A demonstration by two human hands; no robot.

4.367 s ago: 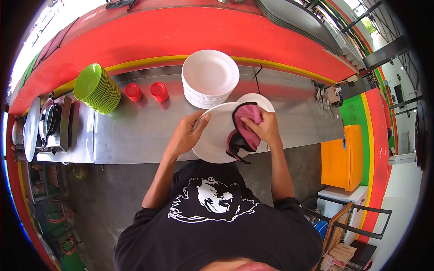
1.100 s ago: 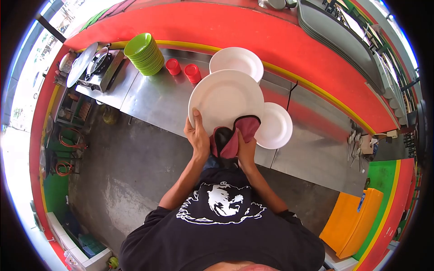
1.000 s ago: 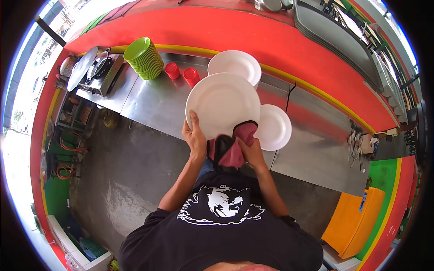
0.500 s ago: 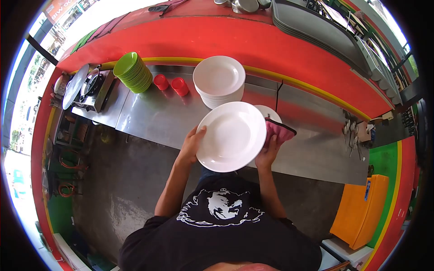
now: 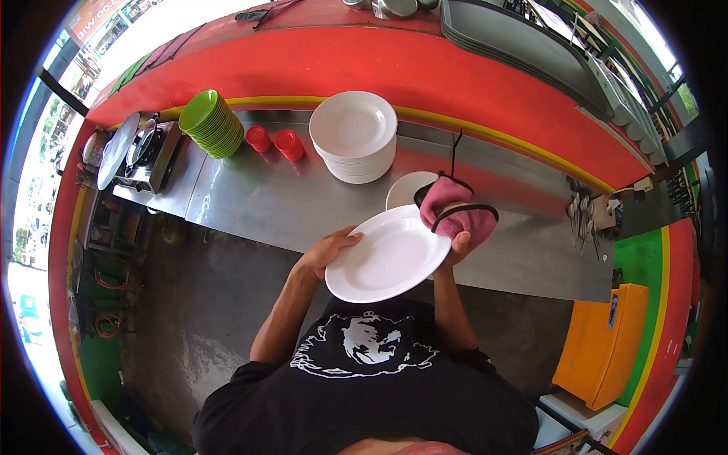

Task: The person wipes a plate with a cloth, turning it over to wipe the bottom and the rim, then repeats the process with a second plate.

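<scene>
A white plate [image 5: 383,258] is held tilted in front of my chest. My left hand [image 5: 331,249] grips its left rim, thumb on the upper face. My right hand [image 5: 458,246] is wrapped in a pink cloth [image 5: 469,221] with black edging, which lies over the plate's right rim; most of the fingers are hidden by the cloth. Just beyond the held plate, another white plate [image 5: 406,188] rests on the steel counter, partly covered. A tall stack of white plates [image 5: 356,163] stands behind and to the left of it.
On the steel counter [image 5: 250,197] stand two red cups [image 5: 289,144], a leaning stack of green bowls [image 5: 212,125] and a stove [image 5: 155,163] with a pan. Cutlery [image 5: 582,220] lies at the right end. Grey trays [image 5: 523,57] sit on the red ledge; an orange box [image 5: 603,341] stands lower right.
The plate has come lower and tilted flatter. The cloth has moved from behind the plate's right edge to over its rim with my right hand. The view has shifted slightly.
</scene>
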